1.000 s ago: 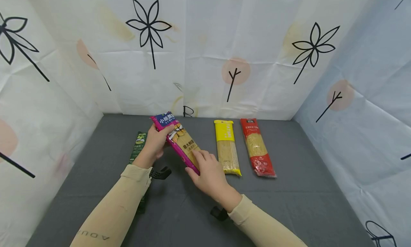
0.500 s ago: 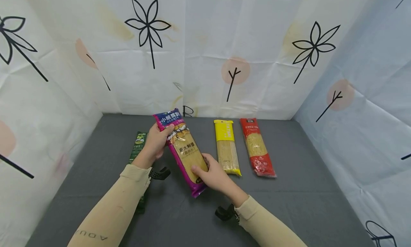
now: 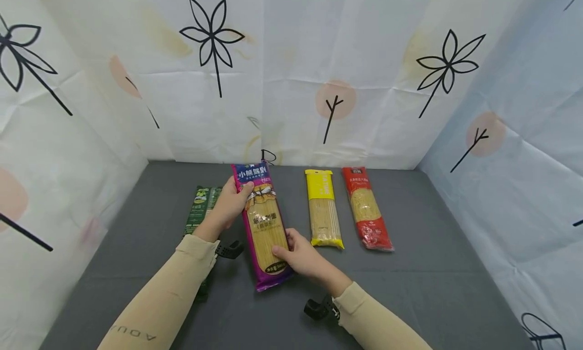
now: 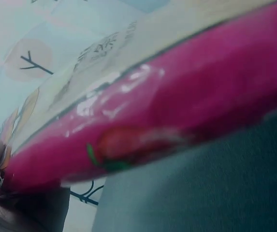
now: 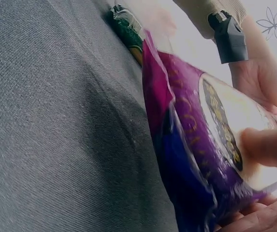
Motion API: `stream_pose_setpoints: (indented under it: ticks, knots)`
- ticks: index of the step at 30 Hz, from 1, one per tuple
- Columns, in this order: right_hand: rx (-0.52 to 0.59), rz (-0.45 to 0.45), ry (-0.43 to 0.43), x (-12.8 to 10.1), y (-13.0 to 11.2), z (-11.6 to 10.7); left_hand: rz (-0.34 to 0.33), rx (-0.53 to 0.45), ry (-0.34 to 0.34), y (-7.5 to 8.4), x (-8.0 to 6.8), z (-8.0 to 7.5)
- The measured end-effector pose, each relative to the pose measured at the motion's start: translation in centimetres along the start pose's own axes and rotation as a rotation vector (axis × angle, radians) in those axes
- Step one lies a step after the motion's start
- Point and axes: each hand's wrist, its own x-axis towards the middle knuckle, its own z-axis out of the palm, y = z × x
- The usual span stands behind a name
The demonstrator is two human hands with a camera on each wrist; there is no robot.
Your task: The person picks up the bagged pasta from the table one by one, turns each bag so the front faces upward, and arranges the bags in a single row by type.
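Both hands hold a purple-and-blue packet of spaghetti (image 3: 266, 226) above the grey table, its printed front facing up. The left hand (image 3: 230, 203) grips its upper left edge, thumb on the front. At the lower right edge, the right hand (image 3: 302, 256) pinches it with the thumb on top; in the right wrist view that thumb (image 5: 269, 147) presses the clear window and fingers lie beneath. The packet's magenta side (image 4: 143, 125) fills much of the left wrist view. A green packet (image 3: 197, 211) lies under the left forearm, partly hidden by it.
To the right, a yellow packet of spaghetti (image 3: 324, 208) and a red packet of spaghetti (image 3: 368, 208) lie side by side on the grey table (image 3: 410, 299). Patterned white cloth (image 3: 291, 51) walls the table at the back and sides.
The purple packet has turned closer to upright in view, and its front now faces up more fully. The right hand has shifted from lying over its lower part to pinching its right edge.
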Motion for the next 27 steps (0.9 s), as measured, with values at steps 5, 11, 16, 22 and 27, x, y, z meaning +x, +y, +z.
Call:
stream_pose_setpoints:
  ticks: [5,11,16,22,27]
  knots:
    - [0.006,-0.029,0.044,0.0,0.0,0.1,0.008,0.068,-0.025,-0.2,-0.3,0.2]
    - [0.014,-0.034,0.114,0.5,0.0,0.3,-0.012,0.157,-0.069,-0.8,-0.9,1.0]
    - [0.033,-0.02,0.175,0.6,-1.2,0.4,-0.006,0.187,-0.092,-1.3,-1.1,1.8]
    - [0.054,0.01,0.251,1.7,-1.1,0.3,-0.024,0.285,-0.106,-2.7,-1.1,2.7]
    - [0.076,0.042,0.295,3.0,-0.2,0.1,-0.056,0.312,-0.109,-3.8,-1.5,3.6]
